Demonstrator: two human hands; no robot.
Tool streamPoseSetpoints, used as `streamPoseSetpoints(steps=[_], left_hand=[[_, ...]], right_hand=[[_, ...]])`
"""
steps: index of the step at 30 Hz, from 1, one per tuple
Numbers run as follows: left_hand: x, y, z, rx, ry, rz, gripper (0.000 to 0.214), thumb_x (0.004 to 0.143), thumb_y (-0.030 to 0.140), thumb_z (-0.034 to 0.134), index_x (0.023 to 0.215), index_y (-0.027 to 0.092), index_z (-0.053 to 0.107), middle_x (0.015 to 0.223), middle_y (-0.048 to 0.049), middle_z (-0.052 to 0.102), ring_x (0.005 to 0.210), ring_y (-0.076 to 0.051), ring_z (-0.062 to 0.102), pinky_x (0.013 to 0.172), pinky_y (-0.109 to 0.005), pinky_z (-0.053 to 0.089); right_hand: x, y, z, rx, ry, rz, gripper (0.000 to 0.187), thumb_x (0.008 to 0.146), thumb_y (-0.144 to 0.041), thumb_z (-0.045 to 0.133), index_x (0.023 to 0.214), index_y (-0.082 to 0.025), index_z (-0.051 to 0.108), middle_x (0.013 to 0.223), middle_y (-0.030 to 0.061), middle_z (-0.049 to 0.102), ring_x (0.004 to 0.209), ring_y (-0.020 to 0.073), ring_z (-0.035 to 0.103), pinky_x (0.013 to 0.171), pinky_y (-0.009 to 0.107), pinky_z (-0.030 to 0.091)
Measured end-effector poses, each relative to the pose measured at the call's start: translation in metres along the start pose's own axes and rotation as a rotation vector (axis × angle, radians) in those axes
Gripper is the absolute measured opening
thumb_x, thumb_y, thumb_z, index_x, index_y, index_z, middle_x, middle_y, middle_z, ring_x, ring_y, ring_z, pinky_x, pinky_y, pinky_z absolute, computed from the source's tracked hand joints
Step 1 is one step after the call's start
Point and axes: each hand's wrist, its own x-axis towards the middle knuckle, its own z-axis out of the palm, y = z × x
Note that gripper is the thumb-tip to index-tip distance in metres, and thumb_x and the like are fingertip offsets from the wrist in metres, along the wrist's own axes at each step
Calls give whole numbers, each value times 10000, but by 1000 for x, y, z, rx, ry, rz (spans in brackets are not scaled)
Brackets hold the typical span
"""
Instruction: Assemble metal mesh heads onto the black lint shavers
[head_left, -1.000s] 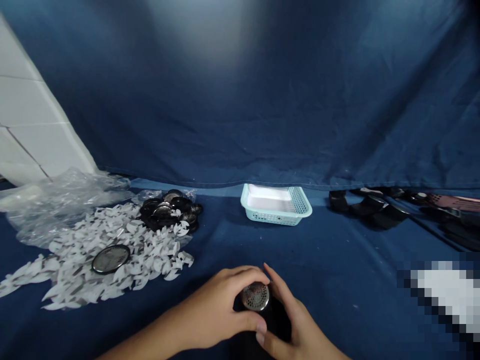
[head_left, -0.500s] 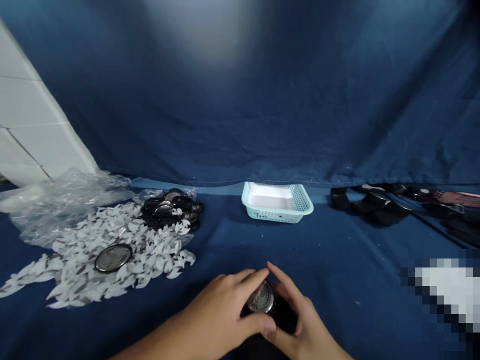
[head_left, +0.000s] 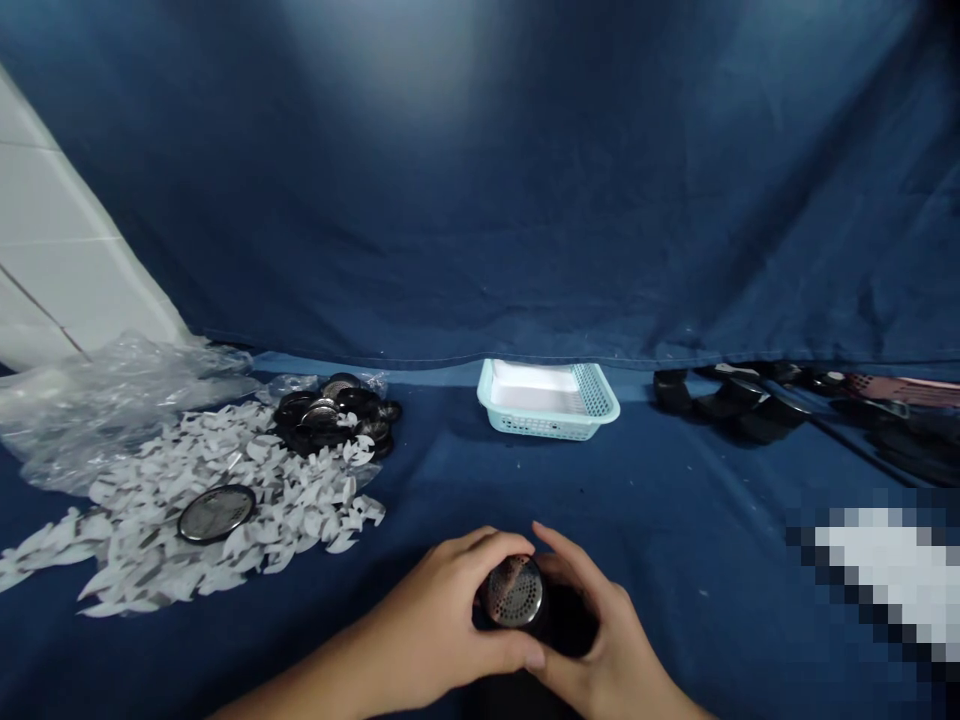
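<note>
Close to me, my left hand point(head_left: 457, 600) curls its thumb and fingers around a round black piece with a perforated metal face point(head_left: 517, 592). Its holed face tilts up toward me. My right hand point(head_left: 600, 630) is wrapped around a black object point(head_left: 574, 620) just to the right of that piece; its shape is mostly hidden in shadow and by the fingers. Both thumbs meet at the near side, and the fingertips come close together at the far side. I cannot tell whether the two black things are joined.
Small white curved scraps point(head_left: 300, 510) lie heaped at left, with a black-rimmed disc point(head_left: 216, 513) on top. Behind them are several black round pieces point(head_left: 322, 415) and clear plastic wrap point(head_left: 120, 390). A light-blue basket point(head_left: 547, 424) stands centre back. Black utensils point(head_left: 757, 410) lie right.
My fingers have parted slightly around the perforated piece, so more of its face shows. The whole view has shifted a little.
</note>
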Motion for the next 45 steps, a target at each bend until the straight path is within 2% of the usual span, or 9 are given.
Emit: streamPoseSetpoints(steps=[4, 9, 13, 20, 28, 33, 36, 40, 45], left_hand=[[0, -4, 9, -54, 107, 80, 567, 614, 205, 798, 1147, 273, 619, 1128, 0, 674, 1016, -220, 632, 933, -343, 492], [-4, -10, 18, -77, 271, 187, 576, 680, 185, 750, 1221, 282, 580, 1185, -15, 668, 1057, -212, 642, 955, -330, 508], [-9, -15, 19, -19, 315, 239, 645, 718, 256, 771, 1303, 304, 504, 1306, -30, 608, 1155, -219, 607, 1005, -337, 499], [-8, -27, 16, 119, 231, 250, 713, 789, 445, 732, 1382, 383, 341, 1465, -24, 474, 1296, -244, 497, 1076, -431, 446], [-18, -27, 23, 130, 244, 315, 829, 758, 634, 651, 1432, 369, 247, 1425, -57, 525, 1218, -256, 578, 1010, -401, 511], [-19, -23, 25, 189, 329, 448, 778, 780, 678, 578, 1397, 302, 289, 1380, -113, 568, 1191, -234, 609, 973, -324, 531], [-19, -28, 28, 300, 387, 555, 722, 840, 660, 527, 1375, 218, 328, 1305, -159, 619, 1140, -237, 642, 928, -324, 546], [-22, -37, 39, 490, 614, 679, 614, 929, 592, 382, 1339, 135, 400, 1082, -166, 709, 962, -280, 688, 857, -457, 528], [-21, -35, 50, 514, 745, 703, 490, 890, 565, 374, 1159, 168, 474, 752, -73, 675, 678, -249, 653, 703, -468, 527]], right_hand=[[3, -4, -3, 221, -37, 32, 805, 685, -182, 777, 1389, -319, 410, 1206, 60, 621, 1106, 263, 609, 993, 432, 449], [5, -15, -10, 766, -83, 326, 730, 760, -343, 758, 1401, -351, 409, 1306, 36, 596, 1216, 244, 556, 1073, 423, 374], [0, -20, -11, 958, -260, 516, 493, 857, -474, 652, 1284, -238, 579, 1130, 83, 703, 964, 259, 689, 974, 457, 457], [-2, -19, -14, 728, -64, 452, 494, 765, -518, 753, 1186, -279, 653, 1160, 61, 706, 1182, 283, 591, 1068, 443, 398], [-20, 9, -12, 147, 69, -118, 696, 794, -516, 723, 1405, -368, 423, 1389, 65, 559, 1247, 283, 551, 1034, 400, 463], [-25, 14, -19, -158, 153, -308, 763, 759, -612, 703, 1416, -333, 431, 1345, 78, 597, 1177, 284, 612, 967, 336, 523], [-24, 17, -23, -188, 130, -341, 765, 778, -631, 667, 1422, -294, 432, 1332, 105, 604, 1170, 299, 617, 953, 342, 535], [-27, 26, -18, -93, 17, -357, 744, 829, -680, 556, 1428, -257, 432, 1356, 125, 584, 1205, 320, 588, 992, 379, 504], [-42, 32, 8, 14, 60, -133, 786, 813, -767, 462, 1406, -252, 445, 1293, 126, 615, 1130, 314, 627, 941, 370, 516]])
